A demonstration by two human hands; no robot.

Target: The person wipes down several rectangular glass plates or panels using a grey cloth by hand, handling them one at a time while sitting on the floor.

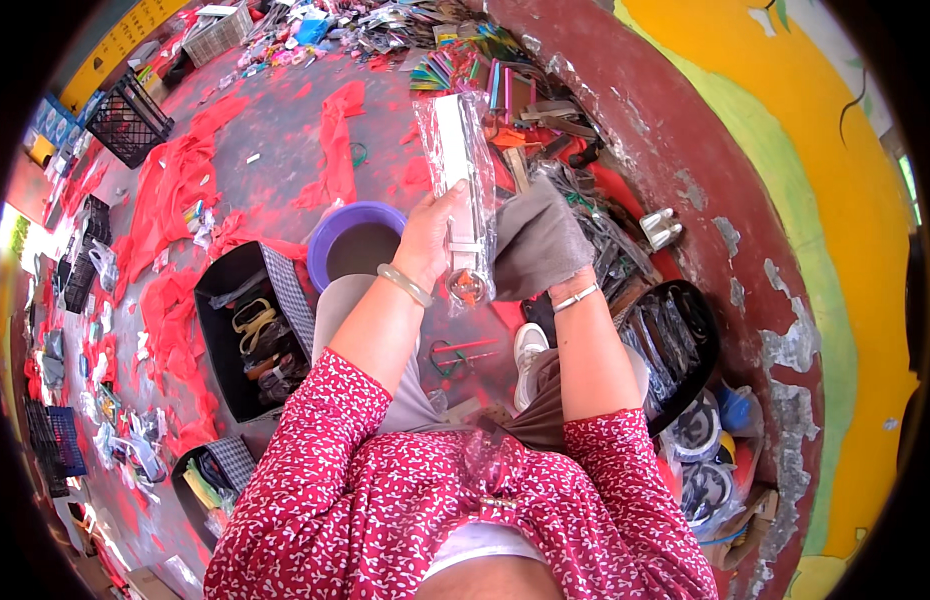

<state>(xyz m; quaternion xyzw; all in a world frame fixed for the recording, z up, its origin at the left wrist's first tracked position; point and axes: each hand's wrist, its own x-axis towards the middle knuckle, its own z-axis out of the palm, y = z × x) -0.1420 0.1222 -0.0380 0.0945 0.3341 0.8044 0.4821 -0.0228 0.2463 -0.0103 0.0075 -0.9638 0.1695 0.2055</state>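
Note:
My left hand is closed round a long white belt in a clear plastic sleeve, held up lengthwise in front of me. A round metal buckle shows at the sleeve's near end. Grey cloth covers most of my right hand, which grips it just right of the sleeve. The right fingers are hidden under the cloth, and its left edge meets or overlaps the sleeve; I cannot tell which.
A purple basin of murky water stands left of my knee. Left of it is a black bin of packed goods; another dark bin sits at my right by the peeling red wall. Piled goods and red cloth scraps litter the floor.

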